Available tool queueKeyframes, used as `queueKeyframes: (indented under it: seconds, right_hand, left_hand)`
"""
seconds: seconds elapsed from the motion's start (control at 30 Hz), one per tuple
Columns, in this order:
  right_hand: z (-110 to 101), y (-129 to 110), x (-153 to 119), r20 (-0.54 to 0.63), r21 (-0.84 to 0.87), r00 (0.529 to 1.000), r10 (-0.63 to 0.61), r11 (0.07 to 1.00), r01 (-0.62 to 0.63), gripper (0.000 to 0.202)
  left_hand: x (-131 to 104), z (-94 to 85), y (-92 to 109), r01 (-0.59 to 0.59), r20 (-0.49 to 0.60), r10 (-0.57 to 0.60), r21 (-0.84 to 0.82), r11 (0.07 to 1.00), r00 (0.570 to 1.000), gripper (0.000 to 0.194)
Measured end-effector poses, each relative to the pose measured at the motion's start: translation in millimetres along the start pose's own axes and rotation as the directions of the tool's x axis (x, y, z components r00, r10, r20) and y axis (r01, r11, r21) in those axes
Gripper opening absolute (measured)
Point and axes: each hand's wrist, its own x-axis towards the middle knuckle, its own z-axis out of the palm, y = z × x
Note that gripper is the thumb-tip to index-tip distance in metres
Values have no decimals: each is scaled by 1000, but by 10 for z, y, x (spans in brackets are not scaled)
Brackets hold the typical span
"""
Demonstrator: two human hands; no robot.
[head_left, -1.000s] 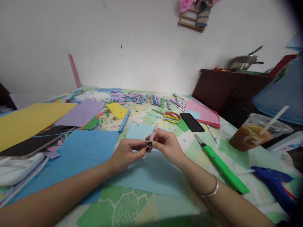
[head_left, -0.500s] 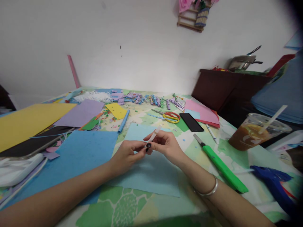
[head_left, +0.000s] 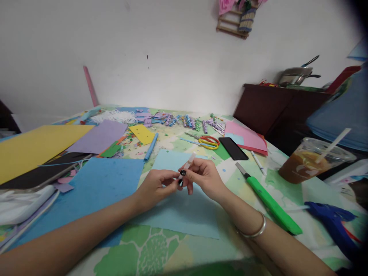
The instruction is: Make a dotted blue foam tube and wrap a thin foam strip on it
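A slim white stick (head_left: pixel 190 159), perhaps a rolled tube or a pen, slants up from between my two hands. My right hand (head_left: pixel 205 174) is closed on it in a pinch of thumb and fingers. From the other side, my left hand (head_left: pixel 159 188) is closed at its lower end, fingertips touching those of the right. The fingers cover that lower end, so its shape is hidden. Beneath both hands lies a light blue sheet of paper (head_left: pixel 184 214) on the patterned tablecloth.
To the right are a green-handled knife (head_left: pixel 273 203), a blue glue gun (head_left: pixel 330 222), a drink cup (head_left: pixel 307 165) and a phone (head_left: pixel 233 148). Scissors (head_left: pixel 208 142) and paper curls (head_left: pixel 188 122) lie farther back. A darker blue sheet (head_left: pixel 94 195) and yellow paper (head_left: pixel 37 147) spread leftward.
My right hand's fingers have shifted slightly along the white stick, and less of it shows between the hands. The whole view has moved a little.
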Motion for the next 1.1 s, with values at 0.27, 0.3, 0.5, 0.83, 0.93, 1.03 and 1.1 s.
queueKeyframes:
  seconds: [0.27, 0.3, 0.5, 0.83, 0.93, 1.03, 1.1]
  right_hand:
    - [29, -15, -1, -23, -55, 1000, 10, 998, -11, 31]
    - [35, -14, -1, -31, -61, 999, 19, 998, -21, 31]
    - [48, -5, 3, -56, -39, 998, 37, 998, -39, 34]
    - [59, 9, 0, -81, -69, 996, 28, 997, -34, 35]
    - [62, 1, 7, -86, -103, 996, 12, 994, -21, 34]
    - [47, -21, 23, -135, -149, 991, -25, 989, 5, 35]
    - [36, -35, 34, -178, -173, 983, -53, 985, 22, 37]
  left_hand:
    - [-13, 5, 42, -45, -131, 58, 94, 995, 990, 19]
    - [-16, 9, 51, -67, -134, 82, 114, 991, 988, 19]
    - [-35, 15, 59, -144, -126, 167, 175, 974, 978, 22]
    - [-74, 19, 11, -246, -208, 319, 314, 917, 925, 13]
    - [-73, 22, -7, -250, -220, 329, 323, 913, 918, 10]
    - [-63, 29, -22, -226, -270, 324, 337, 914, 907, 10]
    - [-54, 34, -25, -194, -316, 308, 345, 918, 897, 9]
